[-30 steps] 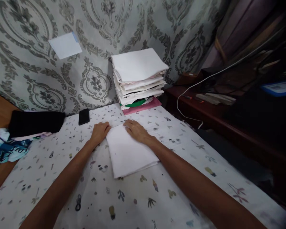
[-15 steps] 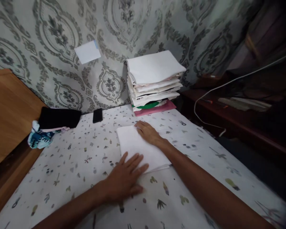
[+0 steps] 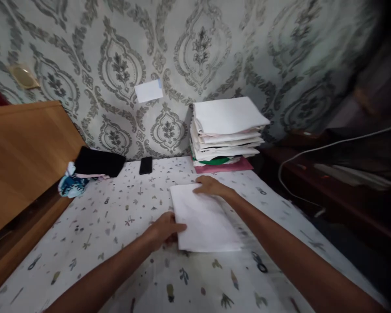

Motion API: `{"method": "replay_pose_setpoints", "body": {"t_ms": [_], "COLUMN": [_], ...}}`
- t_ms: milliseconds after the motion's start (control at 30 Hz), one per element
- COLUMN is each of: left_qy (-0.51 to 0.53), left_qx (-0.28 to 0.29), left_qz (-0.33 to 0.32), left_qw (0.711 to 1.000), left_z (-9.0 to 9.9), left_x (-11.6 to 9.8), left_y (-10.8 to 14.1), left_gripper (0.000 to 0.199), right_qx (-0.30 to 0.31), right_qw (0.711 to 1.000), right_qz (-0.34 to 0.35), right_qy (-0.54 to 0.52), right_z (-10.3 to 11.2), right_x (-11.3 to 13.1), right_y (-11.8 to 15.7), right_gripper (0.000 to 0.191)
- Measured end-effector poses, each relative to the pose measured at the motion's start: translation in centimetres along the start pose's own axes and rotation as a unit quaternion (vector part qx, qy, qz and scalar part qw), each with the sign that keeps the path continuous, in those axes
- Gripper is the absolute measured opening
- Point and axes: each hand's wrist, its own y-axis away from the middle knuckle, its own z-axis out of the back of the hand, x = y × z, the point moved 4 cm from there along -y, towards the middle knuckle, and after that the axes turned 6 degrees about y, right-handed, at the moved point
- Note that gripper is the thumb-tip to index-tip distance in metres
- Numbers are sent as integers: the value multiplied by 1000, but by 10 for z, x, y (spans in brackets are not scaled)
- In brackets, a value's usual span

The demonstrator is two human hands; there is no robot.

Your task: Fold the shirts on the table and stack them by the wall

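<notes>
A folded white cloth [image 3: 208, 224] is over the patterned bedsheet in front of me, its near edge slightly blurred. My left hand [image 3: 167, 228] grips its left edge, thumb on top and fingers tucked underneath. At the far edge, my right hand [image 3: 210, 186] holds the cloth with the thumb over it and the fingers curled behind. Beyond it stands a stack of folded cloths [image 3: 230, 117], mostly white, with a green one and a pink one near the bottom.
A black phone [image 3: 146, 165] lies near the wall. To its left are a folded black cloth [image 3: 99, 161] and a crumpled blue patterned cloth [image 3: 72, 182] beside a wooden board [image 3: 32, 152]. A white cable [image 3: 289, 156] hangs at the right over dark red furniture [image 3: 345, 184].
Both hands have gone from lying flat on the white cloth to gripping its edges. The left hand moved to the cloth's left side. The camera view has shifted.
</notes>
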Motion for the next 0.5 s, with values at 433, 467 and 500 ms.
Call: {"method": "replay_pose_setpoints", "body": {"t_ms": [433, 467, 500], "left_qy": [194, 180, 167], "left_qx": [-3, -4, -9], "left_qz": [-36, -31, -32], "left_qw": [980, 983, 985], "left_z": [6, 1, -3], "left_x": [-19, -17, -15], "left_y": [-4, -5, -7], "left_gripper": [51, 55, 58], "right_qx": [-22, -20, -22], "right_qw": [919, 908, 899], "right_qz": [-163, -169, -172], "right_qy": [-359, -384, -403], "right_z": [11, 8, 6], "right_x": [-48, -48, -48], "right_y": [110, 116, 121], "right_gripper": [21, 22, 24]}}
